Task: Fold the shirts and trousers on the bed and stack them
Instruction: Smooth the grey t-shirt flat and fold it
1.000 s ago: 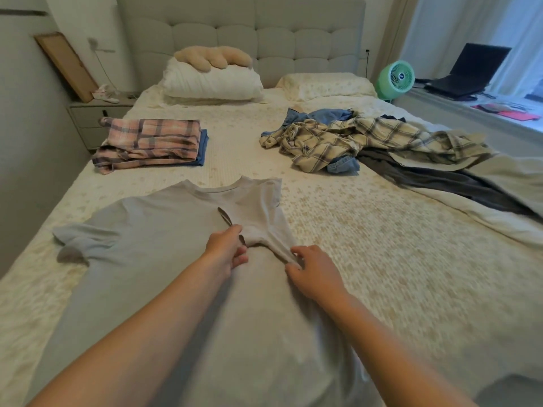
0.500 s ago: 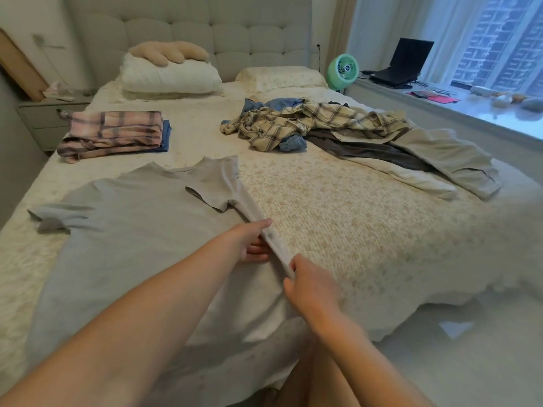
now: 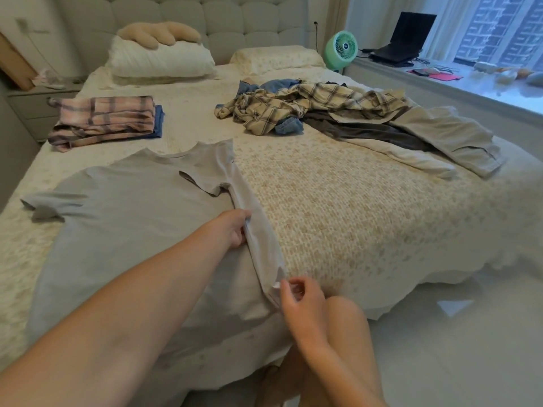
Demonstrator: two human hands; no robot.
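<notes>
A grey T-shirt (image 3: 126, 218) lies flat on the bed (image 3: 352, 230), its right side folded inward in a long strip. My left hand (image 3: 235, 229) pinches the folded edge midway down. My right hand (image 3: 299, 301) grips the same edge near the hem at the bed's front. A folded stack (image 3: 105, 121), pink plaid on top of blue, sits at the back left. An unfolded heap (image 3: 308, 110) of a yellow plaid shirt, denim, dark and beige trousers lies at the back right.
Two pillows (image 3: 161, 60) lean against the headboard. A nightstand (image 3: 32, 110) stands at the left. A green fan (image 3: 340, 49) and a laptop (image 3: 402, 39) sit on the window ledge at the right. White floor (image 3: 455, 348) lies beyond the bed's right edge.
Both hands have slid down the shirt's folded right edge toward the hem, laying the side strip inward. The view has swung to the right.
</notes>
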